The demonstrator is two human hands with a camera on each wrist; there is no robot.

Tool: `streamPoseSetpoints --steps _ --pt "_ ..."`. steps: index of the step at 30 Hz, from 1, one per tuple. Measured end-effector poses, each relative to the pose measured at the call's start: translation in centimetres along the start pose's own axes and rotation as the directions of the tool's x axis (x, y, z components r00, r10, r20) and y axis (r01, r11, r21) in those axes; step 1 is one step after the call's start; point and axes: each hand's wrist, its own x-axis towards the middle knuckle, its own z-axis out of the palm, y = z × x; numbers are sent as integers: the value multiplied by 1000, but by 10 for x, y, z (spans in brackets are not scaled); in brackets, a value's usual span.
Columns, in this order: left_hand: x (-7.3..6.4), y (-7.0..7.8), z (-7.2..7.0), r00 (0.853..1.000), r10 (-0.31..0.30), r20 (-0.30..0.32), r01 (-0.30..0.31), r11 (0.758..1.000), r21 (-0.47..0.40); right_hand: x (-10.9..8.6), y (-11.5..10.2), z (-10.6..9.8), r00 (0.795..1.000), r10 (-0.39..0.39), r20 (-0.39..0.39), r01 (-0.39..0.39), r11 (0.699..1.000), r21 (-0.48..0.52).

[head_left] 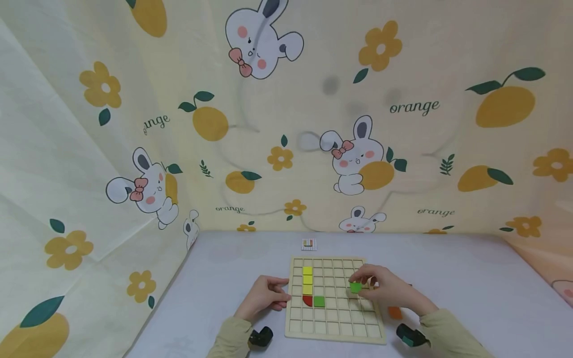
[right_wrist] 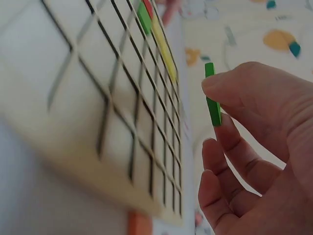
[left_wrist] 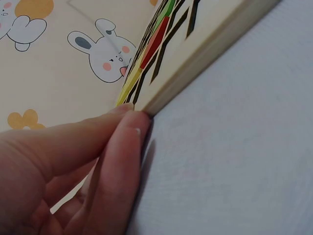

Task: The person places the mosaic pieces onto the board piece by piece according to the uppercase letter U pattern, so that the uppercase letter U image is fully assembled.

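A pale wooden grid board (head_left: 333, 316) lies on the table. My left hand (head_left: 261, 297) holds its left edge, thumb and finger pinching the rim in the left wrist view. Between thumb and fingertips, my right hand (head_left: 388, 288) pinches a green square tile (right_wrist: 213, 105), raised over the board's right part. Several yellow square tiles (head_left: 307, 280) form a column in the grid's left part. Below them sits a red quarter-round tile (head_left: 307, 300), with another green square tile (head_left: 319, 301) directly to its right.
Behind the board lies a small card (head_left: 309, 244) with a coloured pattern on a grid. An orange tile (head_left: 395, 313) rests just right of the board, partly hidden under the right hand's side. A printed curtain (head_left: 322, 174) with rabbits and oranges hangs along the table's back.
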Motion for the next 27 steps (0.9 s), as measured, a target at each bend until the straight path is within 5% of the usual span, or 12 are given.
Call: streamPoseSetpoints --steps 5,11,27 --pt "-1 0 0 1000 5 8 -5 1000 6 15 0 27 998 -53 19 53 999 -1" --pt "-1 1 0 1000 10 8 -10 1000 16 25 -2 47 998 -5 63 3 1000 25" --pt "-2 2 1 1000 -6 -5 7 1000 21 32 2 57 995 70 75 -72 997 23"
